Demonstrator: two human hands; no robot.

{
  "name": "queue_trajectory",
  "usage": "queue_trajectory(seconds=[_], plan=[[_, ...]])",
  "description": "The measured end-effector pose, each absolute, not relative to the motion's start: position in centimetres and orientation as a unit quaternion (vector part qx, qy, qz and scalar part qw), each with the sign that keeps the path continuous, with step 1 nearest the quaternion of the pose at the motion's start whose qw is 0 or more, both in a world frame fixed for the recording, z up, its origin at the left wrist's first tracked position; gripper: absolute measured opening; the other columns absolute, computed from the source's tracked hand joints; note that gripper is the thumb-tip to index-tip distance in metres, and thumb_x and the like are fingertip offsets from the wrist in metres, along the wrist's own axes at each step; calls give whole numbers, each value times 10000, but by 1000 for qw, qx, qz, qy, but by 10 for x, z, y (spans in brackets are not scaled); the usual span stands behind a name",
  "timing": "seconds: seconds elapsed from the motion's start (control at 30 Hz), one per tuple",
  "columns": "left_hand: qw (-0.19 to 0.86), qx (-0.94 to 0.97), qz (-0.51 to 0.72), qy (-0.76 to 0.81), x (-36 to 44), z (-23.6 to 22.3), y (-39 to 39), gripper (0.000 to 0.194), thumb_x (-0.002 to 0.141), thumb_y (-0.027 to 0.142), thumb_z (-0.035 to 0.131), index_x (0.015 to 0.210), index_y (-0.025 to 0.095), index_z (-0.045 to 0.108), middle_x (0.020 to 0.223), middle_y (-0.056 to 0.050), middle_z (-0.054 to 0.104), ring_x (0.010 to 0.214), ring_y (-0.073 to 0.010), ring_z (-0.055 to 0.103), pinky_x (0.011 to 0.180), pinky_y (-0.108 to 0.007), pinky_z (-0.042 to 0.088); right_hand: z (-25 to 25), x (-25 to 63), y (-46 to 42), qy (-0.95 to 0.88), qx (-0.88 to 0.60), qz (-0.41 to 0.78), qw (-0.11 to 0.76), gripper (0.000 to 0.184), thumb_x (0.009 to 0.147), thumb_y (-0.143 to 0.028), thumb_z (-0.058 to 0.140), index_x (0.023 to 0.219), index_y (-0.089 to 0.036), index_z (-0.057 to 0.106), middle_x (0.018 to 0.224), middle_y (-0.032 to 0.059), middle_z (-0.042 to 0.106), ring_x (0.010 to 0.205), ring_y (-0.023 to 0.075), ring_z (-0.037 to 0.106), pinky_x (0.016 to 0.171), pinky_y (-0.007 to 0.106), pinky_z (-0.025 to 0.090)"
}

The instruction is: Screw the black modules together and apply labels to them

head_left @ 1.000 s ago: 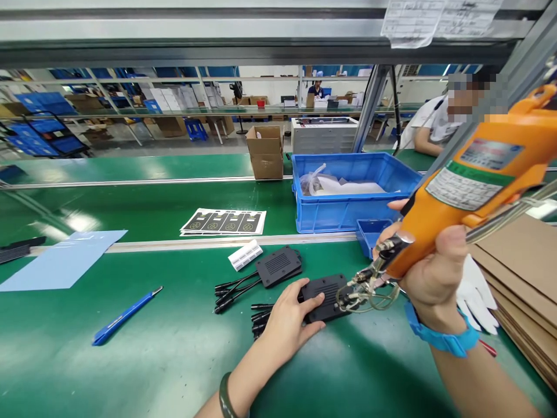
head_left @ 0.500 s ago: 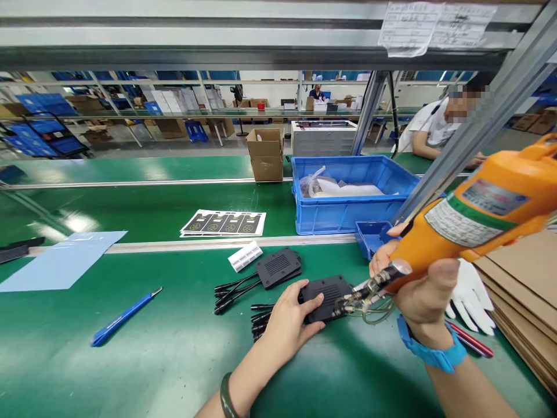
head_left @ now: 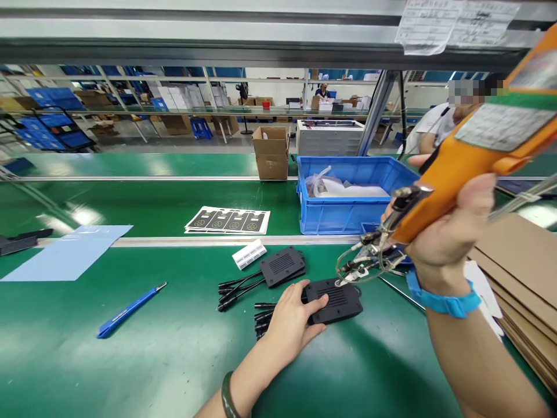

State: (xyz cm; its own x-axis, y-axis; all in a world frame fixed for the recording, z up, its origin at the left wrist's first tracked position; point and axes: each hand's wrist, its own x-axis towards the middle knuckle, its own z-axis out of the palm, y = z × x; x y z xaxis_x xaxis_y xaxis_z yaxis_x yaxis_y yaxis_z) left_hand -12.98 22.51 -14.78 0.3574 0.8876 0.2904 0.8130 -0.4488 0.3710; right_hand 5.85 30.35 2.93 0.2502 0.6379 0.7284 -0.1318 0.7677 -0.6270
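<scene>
My left hand [head_left: 290, 318] grips the left end of a black plastic case [head_left: 342, 302] with ridges and corner screw holes, lying on the bench. Black cables [head_left: 262, 319] with plugs stick out to the left, partly behind my fingers. Wrapped round an orange electric screwdriver [head_left: 448, 174] is my right hand [head_left: 452, 232]. The tool is tilted, and its metal nose, hung with thin clear tubing, points down at the case's far edge. I cannot tell whether the tip touches a screw hole. Farther back lie more black cases [head_left: 282, 266] with cables, beside a white ribbed piece [head_left: 249, 253].
A blue knife-like tool [head_left: 130, 310] and a pale blue sheet [head_left: 72, 252] lie left. Printed label sheets [head_left: 228, 220], a cardboard box [head_left: 272, 159] and a blue bin [head_left: 343, 215] stand behind. Cardboard sheets [head_left: 517, 261] and a metal post are on the right. A person sits beyond.
My right hand has raised the screwdriver, and its nose has moved from the case's right end to its far edge. My left hand stays on the case. The view has shifted slightly.
</scene>
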Motion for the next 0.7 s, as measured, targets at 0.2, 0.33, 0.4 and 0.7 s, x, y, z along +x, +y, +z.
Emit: queue_trajectory(seconds=[0.2, 0.33, 0.4, 0.7], plan=[[96, 818, 218, 524, -130, -146, 224, 609, 696, 333, 855, 1265, 319, 638, 1383, -174, 481, 1218, -383, 550, 986, -557, 499, -8, 55, 322, -551, -228, 288, 749, 430, 833, -627, 529, 938, -250, 707, 696, 14, 572, 451, 158, 516, 341, 310, 424], [104, 815, 215, 528, -130, -144, 225, 605, 695, 326, 858, 1261, 316, 644, 1391, -184, 478, 1226, -393, 542, 1003, -562, 484, -17, 54, 323, -553, -241, 317, 731, 439, 862, -645, 480, 906, -251, 668, 623, -12, 542, 414, 158, 505, 323, 303, 417], [106, 814, 211, 530, -129, -144, 225, 607, 694, 326, 859, 1261, 319, 644, 1399, -190, 472, 1231, -405, 535, 1006, -573, 476, -19, 54, 322, -555, -247, 335, 720, 483, 848, -680, 470, 978, -254, 655, 585, -30, 521, 384, 156, 488, 303, 292, 401], [104, 817, 214, 525, -129, -145, 225, 620, 694, 342, 858, 1272, 309, 635, 1387, -197, 476, 1220, -401, 541, 978, -564, 496, -28, 55, 318, -567, -243, 336, 712, 541, 802, -750, 455, 938, -257, 633, 522, -44, 525, 322, 159, 450, 271, 282, 352]])
